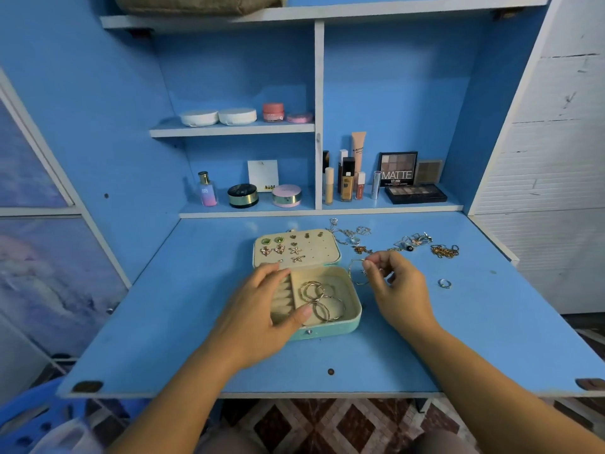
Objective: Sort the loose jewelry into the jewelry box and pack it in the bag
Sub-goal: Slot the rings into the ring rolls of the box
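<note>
Home setting, a bedroom vanity corner. Blue shelving unit (235, 129) holds cosmetics: eyeshadow palette (397, 168), foundation bottle (347, 180), perfume (208, 190). Patterned tile floor (327, 424) under the table (163, 322)

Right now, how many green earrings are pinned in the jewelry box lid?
2. One green earring sits in the top left corner of the lid, the second just right of it. The left hand overlaps the lid's near edge, so another could be hidden.

Left hand (258, 306) spread wide, right hand (399, 290) pinching
</note>
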{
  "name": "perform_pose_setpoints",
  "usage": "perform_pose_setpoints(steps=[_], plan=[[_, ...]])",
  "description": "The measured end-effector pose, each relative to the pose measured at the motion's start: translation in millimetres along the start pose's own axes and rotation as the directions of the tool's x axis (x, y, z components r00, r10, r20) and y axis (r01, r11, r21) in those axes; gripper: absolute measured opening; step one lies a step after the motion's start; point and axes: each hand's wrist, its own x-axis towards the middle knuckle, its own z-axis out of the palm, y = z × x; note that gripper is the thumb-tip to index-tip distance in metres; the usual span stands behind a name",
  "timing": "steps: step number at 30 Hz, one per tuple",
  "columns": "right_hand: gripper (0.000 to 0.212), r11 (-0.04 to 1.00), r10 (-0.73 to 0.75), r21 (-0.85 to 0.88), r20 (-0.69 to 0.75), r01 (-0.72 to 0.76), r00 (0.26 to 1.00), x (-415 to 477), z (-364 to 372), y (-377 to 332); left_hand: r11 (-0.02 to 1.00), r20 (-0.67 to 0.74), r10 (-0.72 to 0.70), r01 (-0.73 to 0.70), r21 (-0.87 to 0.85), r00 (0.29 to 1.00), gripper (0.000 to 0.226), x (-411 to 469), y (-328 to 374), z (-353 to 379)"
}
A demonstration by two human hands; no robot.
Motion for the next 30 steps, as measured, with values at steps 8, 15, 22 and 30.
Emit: perform_pose_setpoints(steps=[8, 15, 22, 30], plan=[[0.007, 0.993, -0.025, -0.108, 0.193, 0.046, 0.981, -2, 5, -10, 1.000, -0.131, 0.019, -0.021, -0.017, 0.991, 0.085, -4, -13, 19], [0.013, 0.944, 0.088, -0.329, 0.316, 0.023, 0.945, 3, 25, -27, 1.000, -0.138, 0.015, -0.018, -0.021, 0.990, 0.083, -5, -15, 21], [0.010, 0.829, 0.134, -0.558, 0.275, 0.045, 0.952, 5, 38, -38, 1.000, -0.129, 0.016, -0.019, -0.025, 0.992, 0.082, -5, -16, 20], [0.026, 0.915, 0.060, -0.402, 0.226, 0.036, 0.972, 30, 38, -27, 0.999, -0.142, 0.010, -0.016, -0.040, 0.990, 0.081, -5, -14, 19]])
